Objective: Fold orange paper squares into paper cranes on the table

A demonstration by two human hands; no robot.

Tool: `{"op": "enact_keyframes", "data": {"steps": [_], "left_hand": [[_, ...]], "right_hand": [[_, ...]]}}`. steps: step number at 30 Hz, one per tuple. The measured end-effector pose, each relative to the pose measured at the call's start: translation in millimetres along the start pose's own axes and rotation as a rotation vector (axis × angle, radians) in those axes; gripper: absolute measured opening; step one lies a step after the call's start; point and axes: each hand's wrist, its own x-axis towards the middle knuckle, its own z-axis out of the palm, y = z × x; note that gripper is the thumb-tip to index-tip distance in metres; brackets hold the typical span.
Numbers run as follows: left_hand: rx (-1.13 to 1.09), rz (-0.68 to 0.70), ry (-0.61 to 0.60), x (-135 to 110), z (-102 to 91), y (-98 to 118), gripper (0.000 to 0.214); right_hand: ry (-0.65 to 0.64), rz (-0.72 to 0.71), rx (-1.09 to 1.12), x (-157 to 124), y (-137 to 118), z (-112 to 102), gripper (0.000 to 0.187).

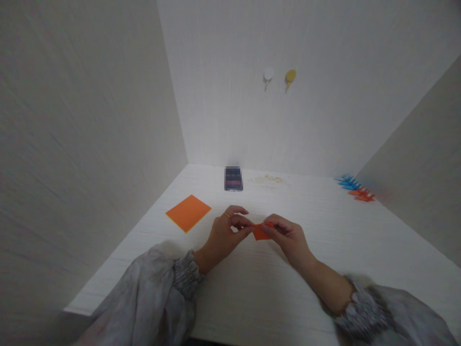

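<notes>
A small folded piece of orange paper (261, 233) is held up between both hands, over the middle of the white table. My left hand (230, 228), with a ring on one finger, pinches its left corner between thumb and fingertips. On the other side my right hand (287, 236) is closed on the paper's right part, the thumb lying across its front. The fingers cover some of the folds. To the left of my left hand lies a stack of square orange paper (188, 213), with a yellow edge showing.
A phone with a blurred screen (234, 179) is near the back wall. Beside it are thin pale loops (268, 179). Blue folded paper pieces (348, 182) and orange-red ones (362, 194) sit at the right edge. Two hooks, white (268, 74) and yellow (290, 76), hang on the wall.
</notes>
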Motion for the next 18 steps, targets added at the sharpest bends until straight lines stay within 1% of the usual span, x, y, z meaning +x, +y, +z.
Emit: {"op": "enact_keyframes", "data": {"steps": [5, 10, 13, 18], "left_hand": [[-0.001, 0.005, 0.009, -0.1, 0.5, 1.4, 0.023], [-0.019, 0.015, 0.011, -0.3, 1.1, 2.6, 0.028], [-0.025, 0.014, 0.013, -0.4, 1.4, 2.0, 0.028], [-0.036, 0.028, -0.024, -0.6, 1.6, 1.5, 0.028]], "right_hand": [[-0.001, -0.01, 0.022, 0.2, 1.0, 0.2, 0.012], [0.009, -0.001, -0.009, 0.1, 0.3, 0.3, 0.014], [0.013, 0.003, 0.0, -0.1, 0.9, 0.3, 0.014], [0.009, 0.005, -0.007, 0.1, 2.6, 0.2, 0.015]]}}
